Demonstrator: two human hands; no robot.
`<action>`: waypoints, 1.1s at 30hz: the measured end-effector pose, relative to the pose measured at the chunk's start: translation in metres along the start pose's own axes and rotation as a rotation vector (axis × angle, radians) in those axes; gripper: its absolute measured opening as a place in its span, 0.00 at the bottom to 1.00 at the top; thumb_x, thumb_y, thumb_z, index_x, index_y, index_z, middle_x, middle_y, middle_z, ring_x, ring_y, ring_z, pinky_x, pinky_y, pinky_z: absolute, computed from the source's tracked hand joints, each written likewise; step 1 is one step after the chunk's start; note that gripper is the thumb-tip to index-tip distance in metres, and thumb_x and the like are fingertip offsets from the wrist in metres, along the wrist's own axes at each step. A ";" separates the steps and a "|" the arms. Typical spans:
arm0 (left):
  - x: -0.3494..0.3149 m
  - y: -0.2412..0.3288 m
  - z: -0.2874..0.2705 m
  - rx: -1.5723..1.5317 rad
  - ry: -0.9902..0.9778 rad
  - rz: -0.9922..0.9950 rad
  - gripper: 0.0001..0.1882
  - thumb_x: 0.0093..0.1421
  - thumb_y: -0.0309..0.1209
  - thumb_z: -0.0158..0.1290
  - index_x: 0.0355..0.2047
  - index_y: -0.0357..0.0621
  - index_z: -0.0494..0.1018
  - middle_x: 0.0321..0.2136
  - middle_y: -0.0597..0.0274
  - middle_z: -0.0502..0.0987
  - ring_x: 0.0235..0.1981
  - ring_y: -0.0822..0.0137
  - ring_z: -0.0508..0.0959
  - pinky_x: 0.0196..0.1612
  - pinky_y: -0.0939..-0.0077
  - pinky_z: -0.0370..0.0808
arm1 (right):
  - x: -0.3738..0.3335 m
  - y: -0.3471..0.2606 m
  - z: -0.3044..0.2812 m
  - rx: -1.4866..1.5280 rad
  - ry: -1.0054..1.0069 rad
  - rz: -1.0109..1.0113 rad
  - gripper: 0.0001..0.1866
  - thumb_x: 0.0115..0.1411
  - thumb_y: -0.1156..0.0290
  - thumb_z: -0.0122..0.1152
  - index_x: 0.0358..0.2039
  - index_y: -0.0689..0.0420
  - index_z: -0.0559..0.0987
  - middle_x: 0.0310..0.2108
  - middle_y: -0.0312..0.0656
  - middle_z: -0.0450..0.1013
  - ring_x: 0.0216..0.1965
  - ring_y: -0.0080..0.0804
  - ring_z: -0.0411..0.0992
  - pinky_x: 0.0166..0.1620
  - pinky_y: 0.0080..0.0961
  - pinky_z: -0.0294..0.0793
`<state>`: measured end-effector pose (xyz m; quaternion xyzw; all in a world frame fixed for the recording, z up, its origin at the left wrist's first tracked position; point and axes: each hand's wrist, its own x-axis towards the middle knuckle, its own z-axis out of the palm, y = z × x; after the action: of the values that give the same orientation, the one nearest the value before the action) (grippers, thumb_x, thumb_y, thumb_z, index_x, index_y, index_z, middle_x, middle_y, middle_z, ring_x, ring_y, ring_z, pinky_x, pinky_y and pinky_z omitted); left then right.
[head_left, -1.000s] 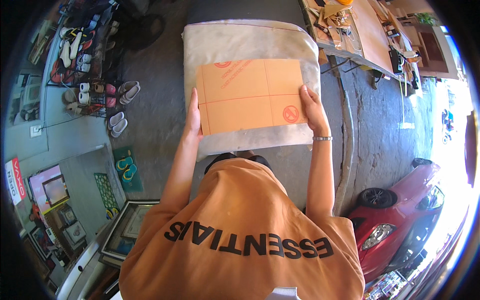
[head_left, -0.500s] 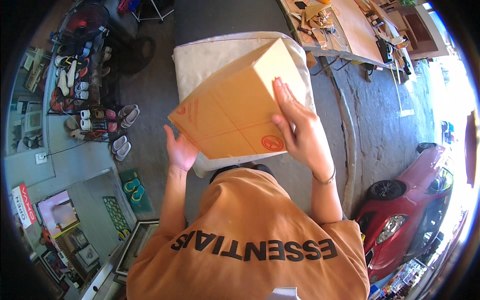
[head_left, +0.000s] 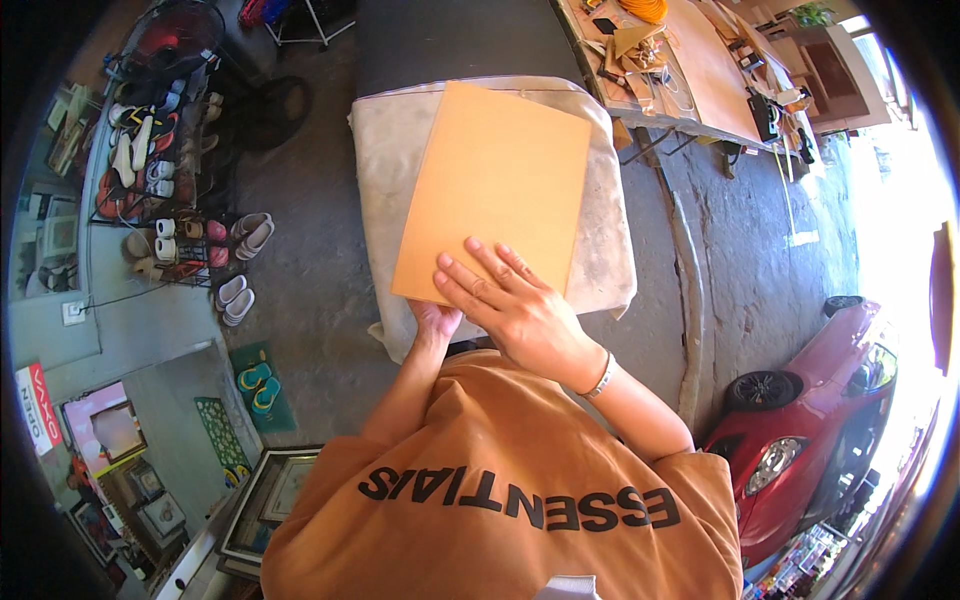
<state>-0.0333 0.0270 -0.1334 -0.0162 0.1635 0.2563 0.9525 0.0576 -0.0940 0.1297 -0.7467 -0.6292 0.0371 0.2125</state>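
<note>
A brown cardboard box [head_left: 505,170] is over the cloth-covered end of the table, with a plain face turned up. My right hand [head_left: 520,315] lies flat on that face near its front edge, fingers stretched and slightly apart. At the near left corner, my left hand [head_left: 437,320] holds the box from below, and its fingers are hidden under the cardboard. I cannot tell whether the box touches the cloth [head_left: 385,200] beneath it.
A workbench [head_left: 705,75] with scraps and an orange coil [head_left: 645,8] stands at the far right. A red car [head_left: 810,440] is at the right. On the left are a shoe rack [head_left: 165,190], a standing fan [head_left: 170,40] and teal flip-flops [head_left: 262,388]. Picture frames [head_left: 255,500] lean at the lower left.
The box has turned, so its printed side no longer shows and a plain face is up. My right hand moved from its right side onto the top; my left hand moved right and under the near edge.
</note>
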 end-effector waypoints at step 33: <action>-0.148 0.014 0.091 1.146 0.120 -0.022 0.27 0.65 0.52 0.59 0.45 0.39 0.71 0.41 0.57 0.77 0.43 0.64 0.78 0.48 0.71 0.74 | 0.022 0.175 0.000 0.144 0.346 0.571 0.08 0.60 0.75 0.66 0.40 0.62 0.80 0.33 0.46 0.75 0.29 0.38 0.75 0.35 0.32 0.74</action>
<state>-0.1331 -0.0221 0.0003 0.4862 0.3298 0.1156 0.8009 0.2237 -0.0939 0.0703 -0.8711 -0.3449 0.0122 0.3495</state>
